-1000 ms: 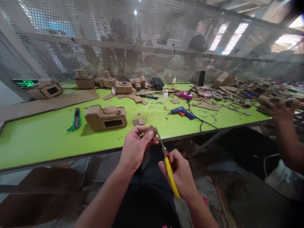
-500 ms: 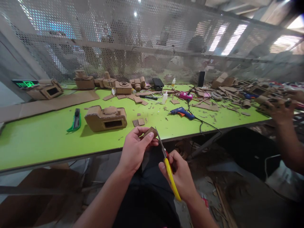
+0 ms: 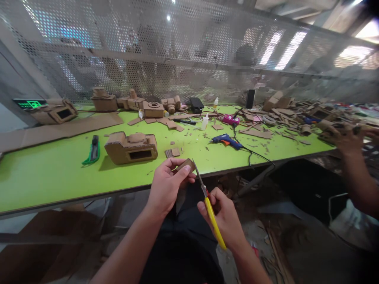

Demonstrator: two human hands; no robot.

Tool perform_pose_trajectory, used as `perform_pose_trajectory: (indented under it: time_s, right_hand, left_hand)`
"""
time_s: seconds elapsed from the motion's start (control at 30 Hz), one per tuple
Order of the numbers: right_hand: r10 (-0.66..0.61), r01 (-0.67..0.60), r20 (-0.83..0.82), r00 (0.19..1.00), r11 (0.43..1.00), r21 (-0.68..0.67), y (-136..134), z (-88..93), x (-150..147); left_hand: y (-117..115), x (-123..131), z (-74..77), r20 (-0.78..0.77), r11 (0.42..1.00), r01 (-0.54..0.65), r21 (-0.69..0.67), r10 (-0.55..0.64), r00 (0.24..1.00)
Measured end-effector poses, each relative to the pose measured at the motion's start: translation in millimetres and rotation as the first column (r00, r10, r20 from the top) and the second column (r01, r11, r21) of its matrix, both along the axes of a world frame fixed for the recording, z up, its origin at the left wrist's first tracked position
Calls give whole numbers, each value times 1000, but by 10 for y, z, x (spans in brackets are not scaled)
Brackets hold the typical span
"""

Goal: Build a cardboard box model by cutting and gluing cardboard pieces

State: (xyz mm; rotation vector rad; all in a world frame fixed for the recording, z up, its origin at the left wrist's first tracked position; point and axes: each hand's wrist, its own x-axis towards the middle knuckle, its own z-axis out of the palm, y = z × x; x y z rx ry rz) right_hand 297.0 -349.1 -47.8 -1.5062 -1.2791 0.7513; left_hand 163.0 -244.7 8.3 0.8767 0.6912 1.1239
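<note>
Between the thumb and fingers of my left hand [image 3: 168,183] is a small piece of brown cardboard [image 3: 189,164], held just off the table's front edge. My right hand [image 3: 222,213] is closed round the yellow handles of a pair of scissors [image 3: 213,225]. Their blades point up and left, with the tips at the right edge of the cardboard piece. Behind my left hand lie small cardboard squares [image 3: 175,152]. A cardboard camera model [image 3: 132,148] stands on the green table to the left, its rectangular opening facing me.
A green box cutter [image 3: 92,150] lies left of the camera model. At right rests a blue glue gun [image 3: 226,141], its cord hanging over the table edge [image 3: 251,165]. Cardboard models [image 3: 105,102], scraps and a glue bottle [image 3: 205,122] line the back. Another person's hands [image 3: 351,140] work at far right.
My hands and the scissors hold nearly the same pose, with the blades still at the cardboard's edge. The other person's hand at far right has shifted slightly.
</note>
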Motion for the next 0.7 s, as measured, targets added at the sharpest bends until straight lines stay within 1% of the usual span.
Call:
perform_pose_trajectory:
  time_s: [0.13,0.23,0.5,0.6,0.7]
  right_hand:
    - [15,-15,-4,1000,1000,-6,13,-6,12]
    - [10,-10,26,1000,1000,-1,24,-11,27]
    - [-26,27,57,998,999,-32,14,-29,94]
    - [-43,43,58,997,999,-9,7,-30,118]
    - [-61,61,44,997,998,16,-10,-20,129]
  left_hand:
    - [9,1,2,-10,1000,-7,11,7,1000]
    - [15,-8,-5,-27,1000,0,16,0,1000]
    - [90,-86,-40,-102,998,64,21,-62,993]
    - [113,-109,-38,-137,998,68,8,-66,988]
    - [102,-114,-16,-135,999,48,8,-46,990]
